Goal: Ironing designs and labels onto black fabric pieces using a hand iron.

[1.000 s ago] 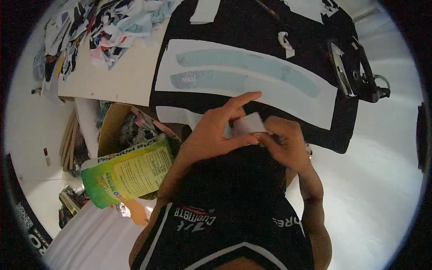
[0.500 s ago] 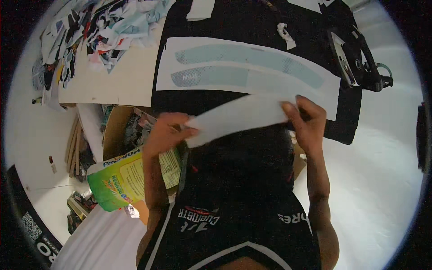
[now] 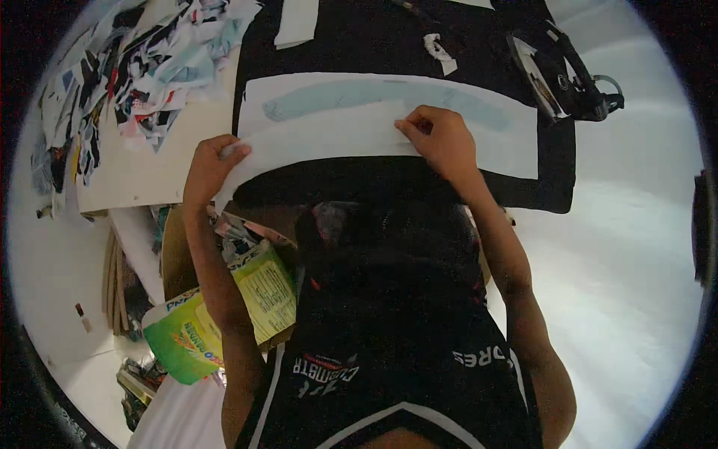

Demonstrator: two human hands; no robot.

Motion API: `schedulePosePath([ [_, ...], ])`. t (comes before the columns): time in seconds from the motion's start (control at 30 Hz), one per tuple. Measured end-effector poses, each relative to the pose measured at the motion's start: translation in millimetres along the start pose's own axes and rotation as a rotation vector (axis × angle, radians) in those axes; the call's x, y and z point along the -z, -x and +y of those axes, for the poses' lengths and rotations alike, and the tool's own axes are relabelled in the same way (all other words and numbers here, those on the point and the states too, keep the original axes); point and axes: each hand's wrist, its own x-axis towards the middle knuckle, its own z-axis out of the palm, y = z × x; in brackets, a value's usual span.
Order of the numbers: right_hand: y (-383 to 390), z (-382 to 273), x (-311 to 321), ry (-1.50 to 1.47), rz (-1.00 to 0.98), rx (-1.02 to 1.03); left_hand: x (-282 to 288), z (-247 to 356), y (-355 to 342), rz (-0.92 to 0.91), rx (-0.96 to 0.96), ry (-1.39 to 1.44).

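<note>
A curved white strip (image 3: 321, 138) stretches between my hands, over a large white sheet (image 3: 508, 153). My left hand (image 3: 206, 170) pinches the strip's left end, just off the sheet's left edge. Farther right, my right hand (image 3: 445, 141) grips it between thumb and fingers, above the sheet. A pale blue curved shape (image 3: 329, 99) shows on the sheet beyond the strip. The strip covers the lower part of the sheet, including most of its second shape. Whether it lies flat or hovers slightly, I cannot tell.
A black cloth pad (image 3: 557, 168) lies under the sheet. An iron (image 3: 550, 78) rests at the far right, near a crumpled white scrap (image 3: 439, 54). Fabric scraps (image 3: 161, 82) heap at far left. Below the table edge stands a cardboard box (image 3: 176, 254) beside a green-yellow bag (image 3: 187, 337).
Both hands have moved away from me and to the left, bringing the white strip over the sheet. It now hides the lower blue shape. The whole view has shifted slightly.
</note>
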Motion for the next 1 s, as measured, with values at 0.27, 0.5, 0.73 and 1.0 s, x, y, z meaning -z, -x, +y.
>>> schedulePosePath([
  [0.27,7,4,-8,0.272,-0.031,0.027,-4,-7,-20,-0.085,0.004,0.045],
  [0.5,8,3,-14,0.337,-0.001,0.113,8,-17,-31,-0.175,-0.143,-0.175],
  [0.73,28,-7,7,0.232,0.101,0.02,3,-12,-29,-0.115,-0.073,-0.088],
  [1.0,35,-6,-6,0.142,0.104,0.053,-2,-8,-20,-0.054,-0.063,-0.013],
])
